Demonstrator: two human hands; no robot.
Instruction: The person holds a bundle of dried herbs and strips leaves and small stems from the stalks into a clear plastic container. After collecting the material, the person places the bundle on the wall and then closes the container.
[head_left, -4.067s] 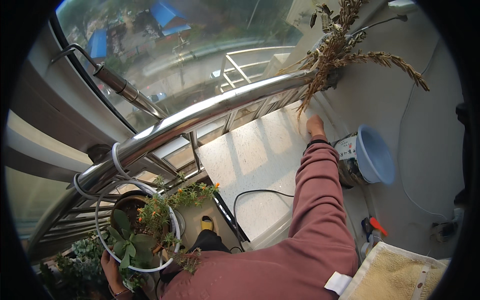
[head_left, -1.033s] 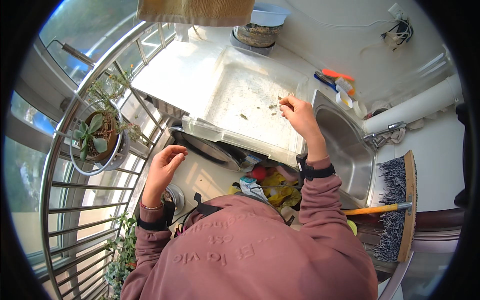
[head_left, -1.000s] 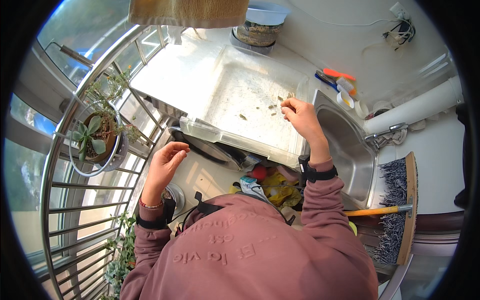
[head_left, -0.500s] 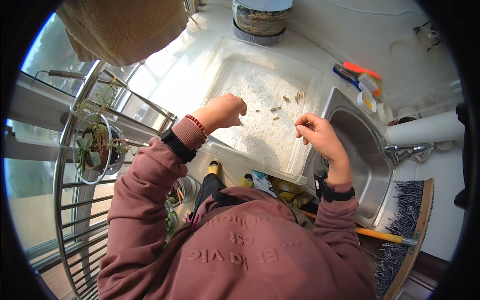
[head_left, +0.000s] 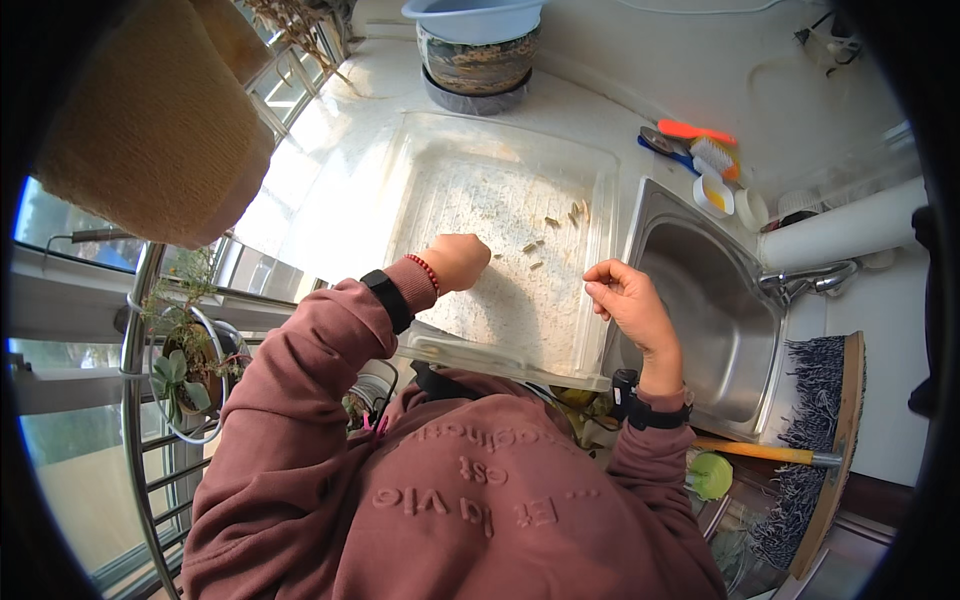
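A shallow, clear plastic tray [head_left: 505,140] lies before me, its floor speckled with fine pale and dark bits. Several short greenish-brown pieces [head_left: 552,221] are scattered over its right half; their kind is unclear. Over the middle of the tray is my left hand [head_left: 460,262], closed, with its fingertips turned down and largely hidden. One small piece [head_left: 498,257] lies just beside its knuckles. My right hand [head_left: 635,308] hovers at the tray's right edge, by the sink, thumb and forefinger pressed together. Whatever either hand holds, if anything, I cannot make out.
At the right is a steel sink [head_left: 705,310] with a tap [head_left: 810,280]. Brushes [head_left: 712,150] and a small white dish [head_left: 713,196] sit behind it. A glazed pot [head_left: 478,60] stands beyond the tray. Towel [head_left: 150,130] and railing [head_left: 150,420] are left; a mop head [head_left: 805,450] right.
The view has shifted, so the tray appears lower and further left. My left hand has moved slightly right over the tray, its fingers now more hidden. The right hand keeps its pinch.
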